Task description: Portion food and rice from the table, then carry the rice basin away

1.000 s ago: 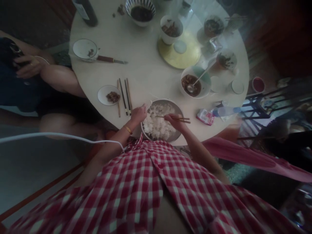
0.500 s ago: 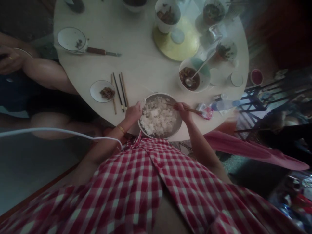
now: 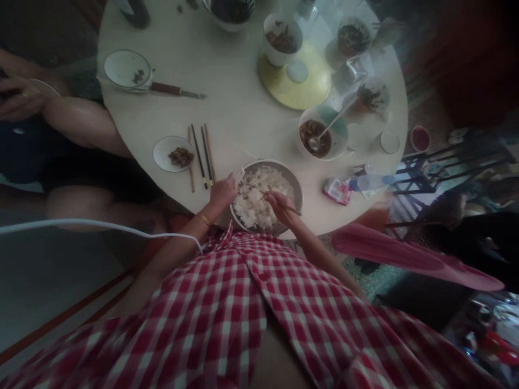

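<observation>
A round grey metal pot (image 3: 299, 186) of cooked white rice (image 3: 256, 210) sits at the table's near edge, against the checked shirt. At its left rim my left hand (image 3: 224, 193) is closed on the pot's edge, by a small white piece that may be a handle. My right hand (image 3: 279, 205) grips a pair of wooden chopsticks (image 3: 292, 209) over the rice. Their back ends stick out to the right, while the tips are low in the rice, partly hidden by the fingers.
Left of the pot lie loose chopsticks (image 3: 205, 154) and a small dish of food (image 3: 162, 153). A bowl of soup with a spoon (image 3: 300, 141) stands behind right. A knife (image 3: 170, 89) lies far left. A plastic bottle (image 3: 367, 182) lies right. Another person's leg (image 3: 83, 127) is at left.
My right hand has moved left with the chopsticks, from the pot's right rim to over the middle of the rice. My left hand stays at the left rim. The view has shifted slightly.
</observation>
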### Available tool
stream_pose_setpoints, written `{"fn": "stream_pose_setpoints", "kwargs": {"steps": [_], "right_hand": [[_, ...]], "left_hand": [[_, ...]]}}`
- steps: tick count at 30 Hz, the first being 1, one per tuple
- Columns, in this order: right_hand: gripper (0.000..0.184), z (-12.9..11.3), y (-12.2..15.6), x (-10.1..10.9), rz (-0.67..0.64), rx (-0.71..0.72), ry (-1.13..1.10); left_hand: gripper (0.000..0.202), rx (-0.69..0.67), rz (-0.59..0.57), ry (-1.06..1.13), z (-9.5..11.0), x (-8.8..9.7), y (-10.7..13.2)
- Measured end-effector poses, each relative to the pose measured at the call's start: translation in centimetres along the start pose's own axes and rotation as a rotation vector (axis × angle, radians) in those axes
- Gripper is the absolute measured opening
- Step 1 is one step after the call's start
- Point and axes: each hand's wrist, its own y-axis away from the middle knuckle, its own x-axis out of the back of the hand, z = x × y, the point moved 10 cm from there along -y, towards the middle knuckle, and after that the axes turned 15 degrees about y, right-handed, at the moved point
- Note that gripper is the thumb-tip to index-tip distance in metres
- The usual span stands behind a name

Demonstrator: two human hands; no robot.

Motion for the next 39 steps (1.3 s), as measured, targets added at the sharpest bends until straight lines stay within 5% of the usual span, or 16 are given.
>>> {"fn": "stream_pose_setpoints", "kwargs": {"steps": [5, 10, 20, 30, 39], "right_hand": [[0.045, 3.3, 2.1, 4.2, 0.187, 0.02, 0.085], [0.058, 6.7, 2.1, 5.0, 0.239, -0.04, 0.031], [0.033, 7.9, 1.3, 7.7, 0.248, -0.181, 0.063], [0.012, 12.2, -1.8, 4.7, 0.226, -0.599, -0.443], [0.009, 11.8, -1.1, 1.8, 0.217, -0.67, -0.592]], "left_hand": [[0.041, 0.004, -0.011, 0.003, -0.1, -0.1, 0.1], [0.041, -0.008, -0.005, -0.023, 0.0, 0.1, 0.1], [0.04, -0.019, -0.008, -0.034, 0.0, 0.0, 0.1], [0.041, -0.015, -0.026, 0.006, 0.0, -0.1, 0.0], [0.04, 0.003, -0.045, -0.01, 0.4, 0.1, 0.2]]}}
